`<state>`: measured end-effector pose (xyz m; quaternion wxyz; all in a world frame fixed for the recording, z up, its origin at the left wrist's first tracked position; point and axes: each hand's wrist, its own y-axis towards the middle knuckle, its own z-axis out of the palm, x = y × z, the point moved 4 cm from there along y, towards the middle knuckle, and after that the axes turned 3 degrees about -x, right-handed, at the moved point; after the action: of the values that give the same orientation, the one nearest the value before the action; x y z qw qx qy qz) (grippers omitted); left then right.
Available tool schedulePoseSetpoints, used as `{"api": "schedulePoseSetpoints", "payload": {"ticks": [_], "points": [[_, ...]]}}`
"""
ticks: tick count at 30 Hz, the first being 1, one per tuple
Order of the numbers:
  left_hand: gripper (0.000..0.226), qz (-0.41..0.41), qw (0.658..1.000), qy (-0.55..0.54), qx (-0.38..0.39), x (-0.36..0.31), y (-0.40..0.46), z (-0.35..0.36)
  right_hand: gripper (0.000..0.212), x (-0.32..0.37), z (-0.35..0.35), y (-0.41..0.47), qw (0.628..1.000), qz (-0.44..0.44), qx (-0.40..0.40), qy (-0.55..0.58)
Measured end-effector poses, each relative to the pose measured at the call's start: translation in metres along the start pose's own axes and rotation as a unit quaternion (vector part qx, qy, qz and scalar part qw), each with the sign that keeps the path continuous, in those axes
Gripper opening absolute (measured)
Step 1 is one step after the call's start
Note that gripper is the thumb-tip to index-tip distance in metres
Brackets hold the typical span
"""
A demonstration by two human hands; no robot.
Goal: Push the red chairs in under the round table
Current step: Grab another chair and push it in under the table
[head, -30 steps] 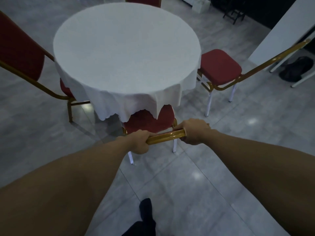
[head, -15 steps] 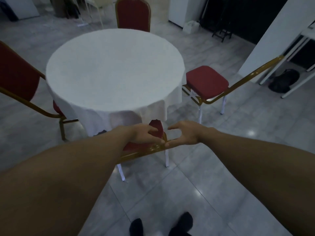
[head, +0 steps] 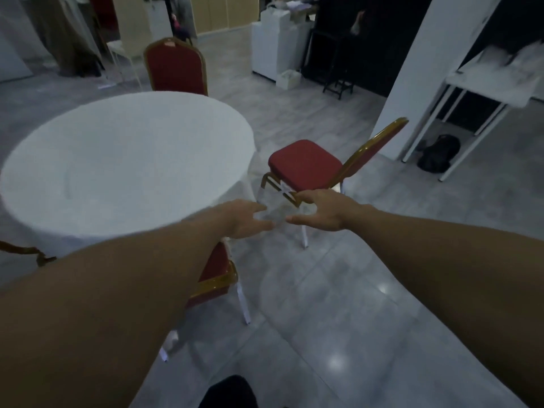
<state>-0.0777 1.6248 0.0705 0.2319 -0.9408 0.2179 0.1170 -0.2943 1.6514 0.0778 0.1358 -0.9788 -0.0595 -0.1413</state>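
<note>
**Both hands loose above a tucked-in chair at the round table**

The red chair nearest me (head: 219, 278) sits pushed in under the round table (head: 123, 160), its seat hidden by the white tablecloth (head: 235, 184) and only the gold-edged back and two white legs showing below my left forearm. A second red chair (head: 306, 166) stands just beside the table's right edge, seat fully in the open, its gold-framed back leaning away toward the white pillar (head: 426, 69). A third red chair (head: 175, 67) stands at the far side, back upright against the table's rim. At the left edge a bit of gold frame from another chair (head: 26, 251) pokes out beside the cloth.

My left hand (head: 245, 219) and right hand (head: 319, 212) reach forward side by side in the gap between the table and the second chair, fingertips nearly meeting. Both are open and relaxed, fingers spread a little, holding nothing. The right hand's fingers overlap the front corner of that chair's seat in this view; whether they touch it I cannot tell.

The grey tiled floor (head: 338, 304) shines with spots of reflected light. A dark bag (head: 438, 154) lies under a white metal table (head: 482, 81) on the right, and white cabinets (head: 276, 45) stand at the back. The dark toe of my shoe (head: 229, 391) shows at the bottom.
</note>
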Motion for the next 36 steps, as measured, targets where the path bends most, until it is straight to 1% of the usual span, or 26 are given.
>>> {"api": "schedulePoseSetpoints", "payload": {"ticks": [5,9,12,16,19,23,30,36], "points": [[0.083,0.02,1.0,0.018,-0.005,-0.045,0.055,-0.012,0.115,-0.063,-0.031,0.011,0.999,0.015,-0.034,-0.008],[0.077,0.059,0.998,0.021,-0.014,-0.077,0.107,-0.024,0.123,-0.11,-0.053,0.027,0.998,0.051,-0.035,-0.01],[0.073,0.085,0.996,0.026,-0.01,-0.1,0.154,-0.036,0.125,-0.147,-0.069,0.043,0.996,0.076,-0.037,-0.01],[0.088,0.097,0.993,0.06,0.016,-0.132,0.218,-0.059,0.131,-0.2,-0.097,0.062,0.992,0.117,-0.044,-0.009],[0.1,0.098,0.993,0.067,0.015,-0.155,0.259,-0.077,0.126,-0.232,-0.117,0.074,0.99,0.12,-0.074,0.008],[0.118,0.105,0.992,0.071,0.022,-0.186,0.306,-0.088,0.121,-0.28,-0.135,0.087,0.987,0.138,-0.078,0.031],[0.122,0.095,0.994,0.052,0.026,-0.248,0.39,-0.083,0.127,-0.374,-0.168,0.114,0.987,0.144,-0.067,0.024],[0.125,0.038,0.998,0.048,0.018,-0.295,0.456,-0.08,0.137,-0.465,-0.202,0.144,0.992,0.108,-0.068,0.023]]}}
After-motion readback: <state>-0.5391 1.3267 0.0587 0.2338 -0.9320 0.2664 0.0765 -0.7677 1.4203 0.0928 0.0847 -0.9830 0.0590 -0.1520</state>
